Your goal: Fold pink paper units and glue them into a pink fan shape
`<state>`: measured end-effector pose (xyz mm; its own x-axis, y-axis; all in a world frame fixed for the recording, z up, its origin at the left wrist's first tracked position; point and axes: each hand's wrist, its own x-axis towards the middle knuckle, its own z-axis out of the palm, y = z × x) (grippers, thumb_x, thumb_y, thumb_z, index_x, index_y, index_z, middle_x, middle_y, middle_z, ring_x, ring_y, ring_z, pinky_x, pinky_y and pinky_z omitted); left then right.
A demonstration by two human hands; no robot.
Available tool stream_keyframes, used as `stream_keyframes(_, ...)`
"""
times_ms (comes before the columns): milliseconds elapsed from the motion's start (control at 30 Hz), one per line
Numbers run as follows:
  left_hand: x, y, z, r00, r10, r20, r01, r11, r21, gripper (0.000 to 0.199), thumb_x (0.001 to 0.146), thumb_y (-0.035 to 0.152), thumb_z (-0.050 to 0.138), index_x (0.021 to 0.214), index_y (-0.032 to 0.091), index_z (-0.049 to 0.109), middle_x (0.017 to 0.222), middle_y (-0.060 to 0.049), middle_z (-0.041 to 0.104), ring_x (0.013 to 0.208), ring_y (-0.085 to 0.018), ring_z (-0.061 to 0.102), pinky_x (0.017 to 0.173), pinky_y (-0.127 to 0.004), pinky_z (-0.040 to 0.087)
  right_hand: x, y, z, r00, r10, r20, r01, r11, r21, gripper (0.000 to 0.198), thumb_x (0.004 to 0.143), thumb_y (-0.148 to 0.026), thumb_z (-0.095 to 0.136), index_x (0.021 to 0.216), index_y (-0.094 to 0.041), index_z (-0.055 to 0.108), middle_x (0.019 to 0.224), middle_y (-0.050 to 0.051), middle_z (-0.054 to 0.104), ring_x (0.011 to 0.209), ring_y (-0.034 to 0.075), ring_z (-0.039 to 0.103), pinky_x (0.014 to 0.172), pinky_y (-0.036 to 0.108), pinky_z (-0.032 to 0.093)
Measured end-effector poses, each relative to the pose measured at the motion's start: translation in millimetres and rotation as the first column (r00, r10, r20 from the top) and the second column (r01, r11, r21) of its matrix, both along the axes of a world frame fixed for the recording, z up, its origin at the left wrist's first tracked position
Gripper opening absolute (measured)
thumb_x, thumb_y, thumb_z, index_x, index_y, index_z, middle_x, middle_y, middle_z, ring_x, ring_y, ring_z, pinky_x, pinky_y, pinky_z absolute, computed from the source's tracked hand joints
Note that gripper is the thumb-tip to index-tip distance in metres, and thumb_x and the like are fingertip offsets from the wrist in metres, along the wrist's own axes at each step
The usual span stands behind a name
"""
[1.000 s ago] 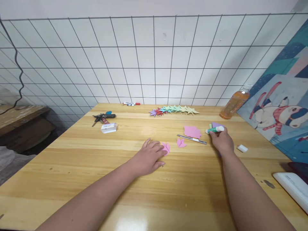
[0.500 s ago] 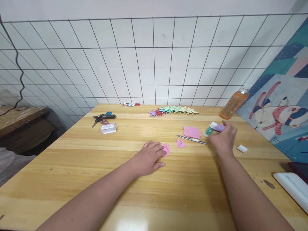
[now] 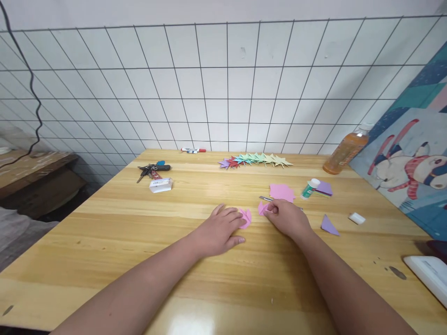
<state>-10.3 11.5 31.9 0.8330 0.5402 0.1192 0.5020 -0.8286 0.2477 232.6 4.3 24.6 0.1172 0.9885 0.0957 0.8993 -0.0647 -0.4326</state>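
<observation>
My left hand [image 3: 220, 232] lies flat on the wooden table, fingers spread, its fingertips resting on a folded pink paper piece [image 3: 246, 217]. Just to the right, my right hand [image 3: 288, 218] pinches the edge of a second folded pink paper piece [image 3: 262, 208] between thumb and fingers; part of that piece is hidden. Behind the right hand are a scalloped pink paper sheet [image 3: 281, 191] and a craft knife [image 3: 266, 198], which the hand partly covers. A purple paper triangle [image 3: 329, 226] lies to the right of my right wrist.
A glue stick [image 3: 310, 189] stands tilted-looking beside stacked purple paper [image 3: 324, 187]. Farther right are an eraser [image 3: 356, 218] and a drink bottle [image 3: 347, 150]. Folded paper stars [image 3: 256, 159] line the back, with markers [image 3: 193, 150]. Keys [image 3: 153, 170] and a small white box [image 3: 160, 184] sit left.
My right hand has moved left from beside the glue stick to pinch the second pink piece. The purple triangle has come into sight. My left hand stays on its piece.
</observation>
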Motion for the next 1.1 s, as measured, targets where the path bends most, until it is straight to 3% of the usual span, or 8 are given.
stream_keyframes(100, -0.2, 1.0, -0.2, 1.000, -0.004, -0.001, 0.004, 1.000, 0.000, 0.039, 0.083, 0.045, 0.040, 0.118, 0.026, 0.047, 0.126, -0.005, 0.047, 0.120, -0.022, 0.034, 0.103, -0.046, 0.014, -2.9, 2.0, -2.5, 0.985, 0.057, -0.164, -0.059, 0.998, -0.007, 0.015, 0.070, -0.034, 0.056, 0.068, -0.021, 0.060, 0.073, 0.001, 0.064, 0.062, 0.015, 0.055, 0.051, 0.022, 0.033)
stream_keyframes(200, -0.4, 1.9, -0.5, 1.000, -0.012, 0.001, 0.012, 1.000, -0.004, 0.037, 0.084, 0.044, 0.040, 0.115, 0.025, 0.049, 0.125, -0.005, 0.048, 0.120, -0.023, 0.034, 0.102, -0.045, 0.016, -3.7, 1.9, -4.5, 0.888, 0.148, -0.435, -0.186, 0.981, -0.047, 0.015, 0.072, -0.034, 0.054, 0.073, -0.020, 0.057, 0.069, -0.001, 0.064, 0.061, 0.013, 0.056, 0.053, 0.022, 0.037)
stream_keyframes(267, -0.6, 2.6, -0.7, 1.000, -0.012, 0.007, 0.012, 1.000, -0.005, 0.038, 0.083, 0.044, 0.041, 0.115, 0.025, 0.049, 0.124, -0.005, 0.049, 0.119, -0.023, 0.035, 0.102, -0.044, 0.017, -4.2, 1.3, -5.8, 0.827, 0.196, -0.527, -0.271, 0.960, -0.070, 0.015, 0.072, -0.033, 0.054, 0.074, -0.019, 0.058, 0.066, -0.002, 0.063, 0.060, 0.013, 0.056, 0.055, 0.022, 0.039)
stream_keyframes(433, 0.3, 2.4, -1.2, 1.000, -0.022, 0.003, 0.022, 1.000, 0.019, 0.039, 0.082, 0.044, 0.043, 0.116, 0.025, 0.048, 0.124, -0.006, 0.048, 0.119, -0.023, 0.034, 0.102, -0.044, 0.018, -7.1, 1.5, -7.4, 0.894, 0.177, -0.412, -0.221, 0.973, -0.061, 0.019, 0.070, -0.036, 0.055, 0.070, -0.018, 0.062, 0.061, -0.001, 0.061, 0.056, 0.014, 0.054, 0.051, 0.023, 0.038)
stream_keyframes(600, 3.3, -0.5, -5.1, 1.000, -0.005, -0.030, 0.006, 0.999, 0.043, 0.046, 0.081, 0.046, 0.043, 0.122, 0.024, 0.043, 0.136, -0.007, 0.035, 0.126, -0.025, 0.025, 0.103, -0.044, 0.018, -12.8, 2.0, -6.9, 0.871, 0.119, -0.477, -0.174, 0.982, -0.072, 0.021, 0.070, -0.037, 0.054, 0.072, -0.018, 0.062, 0.065, 0.001, 0.066, 0.059, 0.015, 0.058, 0.053, 0.024, 0.040)
stream_keyframes(733, 4.1, -0.9, -10.4, 0.998, 0.000, -0.059, 0.000, 1.000, 0.009, 0.048, 0.084, 0.047, 0.037, 0.125, 0.024, 0.037, 0.138, -0.006, 0.033, 0.129, -0.024, 0.021, 0.105, -0.046, 0.014, -16.4, -0.1, -5.7, 0.934, 0.081, -0.349, -0.114, 0.990, -0.077, 0.016, 0.070, -0.035, 0.054, 0.069, -0.021, 0.062, 0.062, -0.001, 0.065, 0.056, 0.014, 0.057, 0.052, 0.024, 0.039)
stream_keyframes(867, 3.5, 0.4, -13.3, 0.999, 0.006, -0.053, -0.007, 1.000, -0.011, 0.050, 0.083, 0.049, 0.037, 0.127, 0.024, 0.034, 0.138, -0.005, 0.034, 0.129, -0.024, 0.022, 0.105, -0.047, 0.013, -17.7, -2.4, -3.9, 0.957, 0.147, -0.250, -0.163, 0.986, -0.046, 0.012, 0.072, -0.031, 0.052, 0.071, -0.024, 0.061, 0.066, -0.004, 0.066, 0.058, 0.013, 0.057, 0.053, 0.023, 0.037)
stream_keyframes(1100, 3.6, 0.8, -13.2, 0.999, 0.000, -0.054, 0.000, 1.000, -0.012, 0.049, 0.084, 0.049, 0.034, 0.127, 0.025, 0.035, 0.139, -0.005, 0.032, 0.129, -0.024, 0.023, 0.105, -0.047, 0.011, -22.1, -3.5, 1.3, 0.979, 0.152, -0.134, -0.158, 0.987, -0.034, 0.011, 0.072, -0.030, 0.053, 0.070, -0.024, 0.062, 0.065, -0.003, 0.064, 0.058, 0.013, 0.055, 0.050, 0.022, 0.032)
